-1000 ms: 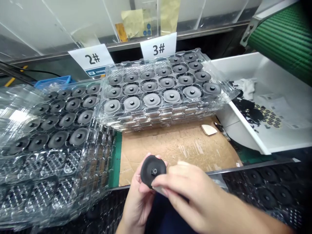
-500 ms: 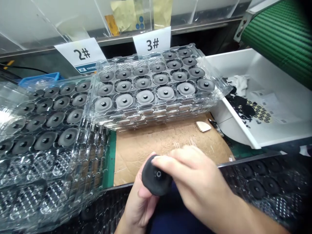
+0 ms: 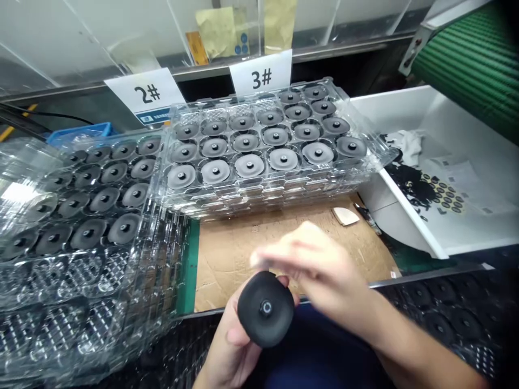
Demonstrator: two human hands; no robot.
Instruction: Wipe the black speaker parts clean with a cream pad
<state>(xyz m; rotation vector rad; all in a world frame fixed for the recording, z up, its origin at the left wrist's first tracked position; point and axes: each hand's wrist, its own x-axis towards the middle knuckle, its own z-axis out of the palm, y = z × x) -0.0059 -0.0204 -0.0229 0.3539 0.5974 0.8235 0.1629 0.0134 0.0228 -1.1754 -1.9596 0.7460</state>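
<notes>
My left hand (image 3: 235,337) is closed around a black rounded-square rubber-like part (image 3: 259,327) with a small metal-tipped stub at its centre. The face with the stub points up towards me. Just above the part's upper right edge hovers my right hand (image 3: 320,270), its fingers stretched out and smeared by motion. Nothing shows in that hand. Similar dark parts sit in the pockets of a clear plastic tray (image 3: 243,181) behind my hands, on top of a stack.
Another clear tray stack (image 3: 133,270) stands at left, partly filled. A brown cardboard sheet (image 3: 227,243) bears a pale wedge-shaped piece (image 3: 345,216). On the right, a white bin (image 3: 482,232) contains black scraps and ring-printed sheets, below a green ribbed roll (image 3: 474,65). More dark parts lie in front, lower right.
My right hand has lifted off the black part and its fingers have straightened. The part in my left hand now shows its whole face. The view has shifted slightly.
</notes>
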